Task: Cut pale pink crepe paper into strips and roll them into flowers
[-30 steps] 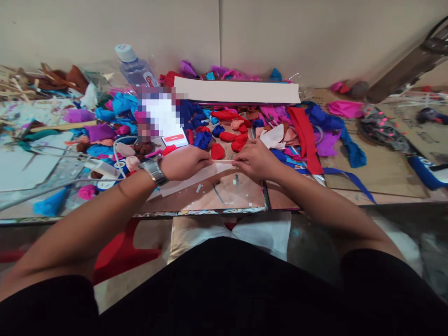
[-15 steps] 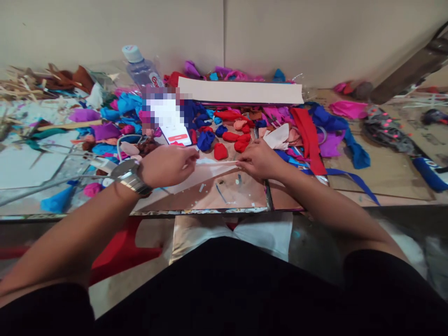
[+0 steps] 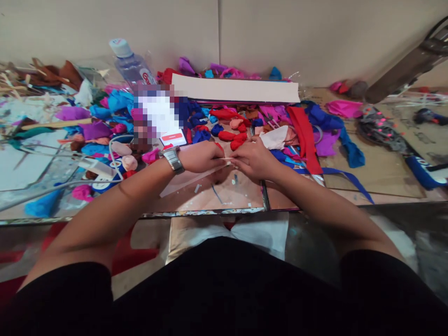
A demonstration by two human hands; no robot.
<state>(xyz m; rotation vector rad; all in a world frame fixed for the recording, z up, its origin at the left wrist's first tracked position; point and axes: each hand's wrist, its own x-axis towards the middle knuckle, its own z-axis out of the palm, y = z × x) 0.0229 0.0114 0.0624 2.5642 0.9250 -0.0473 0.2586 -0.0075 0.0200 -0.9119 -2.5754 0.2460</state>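
Over the near middle of the table, my left hand (image 3: 202, 157), with a metal-banded watch (image 3: 172, 159) on its wrist, pinches one end of a thin pale strip (image 3: 226, 160). My right hand (image 3: 252, 159) is closed on the strip's other end, thumb and fingertips pressed together. The two hands nearly touch, and fingers hide most of the strip; its material is unclear. A whitish sheet (image 3: 185, 181) lies flat below my left hand. Just beyond my fingers are red fabric bundles (image 3: 239, 140) and a piece of pale cloth (image 3: 275, 137).
A phone (image 3: 173, 137) rests among coloured cloth scraps, with a capped bottle (image 3: 132, 67) behind it. Across the back lies a long cream board (image 3: 238, 88). A white cable (image 3: 70, 185) runs along the left. Red cloth (image 3: 305, 140) and a blue ribbon (image 3: 346, 175) lie rightward.
My left hand has moved right, close to my right hand, so less of the pale strip shows between them. My right hand has stayed nearly in place. The view has shifted slightly.
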